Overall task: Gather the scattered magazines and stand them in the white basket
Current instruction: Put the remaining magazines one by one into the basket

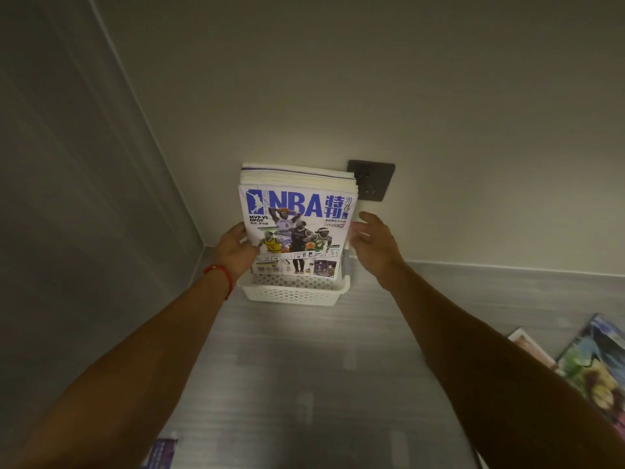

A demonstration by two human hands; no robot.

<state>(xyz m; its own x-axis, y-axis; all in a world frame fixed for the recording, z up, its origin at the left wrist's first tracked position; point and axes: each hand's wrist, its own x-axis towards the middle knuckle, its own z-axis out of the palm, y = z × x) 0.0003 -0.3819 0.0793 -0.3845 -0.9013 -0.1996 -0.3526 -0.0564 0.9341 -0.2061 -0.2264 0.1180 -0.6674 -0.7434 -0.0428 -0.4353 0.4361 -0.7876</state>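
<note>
A stack of magazines (297, 228) is already stood in the white basket (294, 291) against the wall, steadied at its edge by the left hand (235, 248) — the right hand (372, 243) is spread loose just beside it, nothing gripped. Work is judged unfinished — colourful magazines (588, 367) and a purple one (162, 451) are left lying on the floor.

Magazines (296, 228) stand in the basket (293, 292) on the floor, against the far wall.
A socket (375, 179) sits behind them, to the right; more magazines (590, 363) lie near right, another magazine (162, 451) near left.
</note>
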